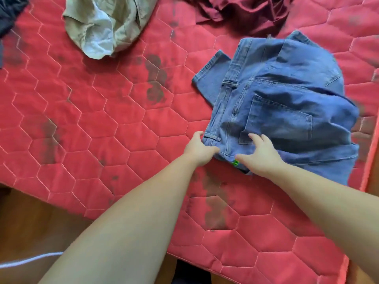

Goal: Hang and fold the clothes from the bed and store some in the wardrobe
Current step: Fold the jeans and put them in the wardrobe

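Note:
A folded pair of blue jeans (283, 103) lies on the right side of the red quilted mattress (102, 124), back pocket up. My left hand (200, 148) grips the waistband corner at the jeans' near left edge, fingers curled round the denim. My right hand (259, 155) lies on top of the jeans just below the pocket, fingers spread and pressing the cloth, thumb at the near edge by a green label.
Crumpled beige trousers (102, 25) lie at the top left of the bed. A maroon garment (242, 9) is bunched at the top, and dark cloth (10, 13) shows at the far left corner. Wooden floor (30, 222) runs along the mattress's near edge.

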A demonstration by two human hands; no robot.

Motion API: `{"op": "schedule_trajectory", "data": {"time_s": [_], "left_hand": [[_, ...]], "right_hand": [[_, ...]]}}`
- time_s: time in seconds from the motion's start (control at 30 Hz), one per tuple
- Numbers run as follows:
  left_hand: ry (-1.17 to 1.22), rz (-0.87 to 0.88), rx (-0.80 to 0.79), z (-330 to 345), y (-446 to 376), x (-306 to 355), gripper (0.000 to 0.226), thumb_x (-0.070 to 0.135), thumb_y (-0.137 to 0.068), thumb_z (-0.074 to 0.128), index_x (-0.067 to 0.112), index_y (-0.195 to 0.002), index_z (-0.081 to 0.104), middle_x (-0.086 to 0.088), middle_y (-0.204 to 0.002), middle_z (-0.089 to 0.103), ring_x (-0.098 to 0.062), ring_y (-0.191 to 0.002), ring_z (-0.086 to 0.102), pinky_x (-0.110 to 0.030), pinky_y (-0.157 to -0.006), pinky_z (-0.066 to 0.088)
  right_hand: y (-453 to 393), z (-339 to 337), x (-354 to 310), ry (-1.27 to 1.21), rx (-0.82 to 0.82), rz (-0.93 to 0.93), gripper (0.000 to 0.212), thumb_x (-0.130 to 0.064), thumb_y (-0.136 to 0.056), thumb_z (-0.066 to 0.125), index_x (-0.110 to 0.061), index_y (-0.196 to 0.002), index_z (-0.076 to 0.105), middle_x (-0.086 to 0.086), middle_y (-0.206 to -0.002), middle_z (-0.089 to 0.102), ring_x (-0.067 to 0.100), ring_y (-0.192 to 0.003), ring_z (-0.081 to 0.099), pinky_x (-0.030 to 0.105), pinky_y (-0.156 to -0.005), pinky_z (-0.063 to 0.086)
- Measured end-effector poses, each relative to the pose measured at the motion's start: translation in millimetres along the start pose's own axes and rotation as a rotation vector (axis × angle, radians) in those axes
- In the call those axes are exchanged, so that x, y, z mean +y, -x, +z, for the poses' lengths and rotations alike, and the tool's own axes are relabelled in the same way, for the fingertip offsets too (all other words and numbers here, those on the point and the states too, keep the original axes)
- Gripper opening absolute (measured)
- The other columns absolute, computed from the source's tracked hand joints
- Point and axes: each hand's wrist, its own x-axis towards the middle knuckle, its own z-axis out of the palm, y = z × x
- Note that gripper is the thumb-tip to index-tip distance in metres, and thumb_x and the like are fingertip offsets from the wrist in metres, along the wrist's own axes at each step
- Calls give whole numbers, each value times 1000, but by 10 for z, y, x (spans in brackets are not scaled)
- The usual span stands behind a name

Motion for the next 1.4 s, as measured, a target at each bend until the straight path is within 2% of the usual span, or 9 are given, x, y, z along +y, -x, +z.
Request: {"op": "schedule_trajectory", "data": {"time_s": [0.13,0.27,0.43,0.6,0.67,0.8,0.9,1.13,1.4], "left_hand": [[239,-26,-78,57,-147,-55,52,17,-80,76,17,-125,51,0,-101,63,-9,-66,54,-26,-63,52],[285,-31,-137,118,-114,-61,20,8,-82,71,17,-97,63,6,-71,64,-6,-55,53,-19,-48,40],[171,8,-52,-83,28,-170,17,4,-76,63,18,-68,59,7,-58,56,-11,-55,50,-24,-55,43],[-204,246,355,-788,216,-148,6,8,-71,63,12,-73,60,-1,-62,57,-26,-64,50,-33,-59,36],[-327,416,350,-1097,335,64,8,6,-70,61,10,-77,63,-1,-61,56,-28,-66,50,-38,-63,42],[-547,868,232,-1617,795,709,8,15,-63,51,15,-60,44,4,-52,39,-27,-59,40,-36,-54,30],[-731,1134,206,-2117,1258,1120,26,9,-62,54,22,-59,32,12,-53,25,-22,-58,30,-31,-57,19],[-803,1165,347,-3425,2434,1489,26,1,-65,61,17,-58,42,10,-55,32,-17,-59,36,-31,-56,32],[-848,1079,791,-4616,3995,1502,34,25,-68,48,22,-89,75,5,-85,69,-23,-87,61,-38,-73,52]], "right_hand": [[-151,254,-44,-28,-23,85,81,-49,-78,70,-32,-147,30,6,-157,15,32,-142,23,47,-113,29],[-166,323,-189,-109,82,171,19,-31,-87,60,-39,-103,57,-1,-154,20,28,-138,22,50,-105,28],[6,453,-319,-190,-3,28,12,-21,-86,58,-31,-92,57,0,-143,35,28,-127,40,41,-103,36],[204,148,-919,-547,-210,-99,17,-18,-87,59,-20,-70,59,0,-70,58,20,-71,60,26,-58,42],[244,-141,-1242,-435,-72,-260,8,-18,-86,57,-22,-86,64,0,-86,64,21,-86,64,27,-67,43],[428,-623,-1670,96,219,-552,71,-10,-78,56,-29,-143,34,-2,-149,32,29,-127,38,43,-100,36],[696,-962,-1898,463,357,-661,75,-17,-75,62,-35,-141,32,-8,-147,33,29,-127,33,44,-97,32],[1783,-1795,-2910,533,510,-971,24,-32,-69,64,-24,-89,54,-5,-100,62,28,-108,52,37,-82,39],[3326,-2015,-3885,401,553,-1126,35,-62,-62,56,-32,-75,44,-13,-59,48,29,-75,55,34,-75,37]]}}
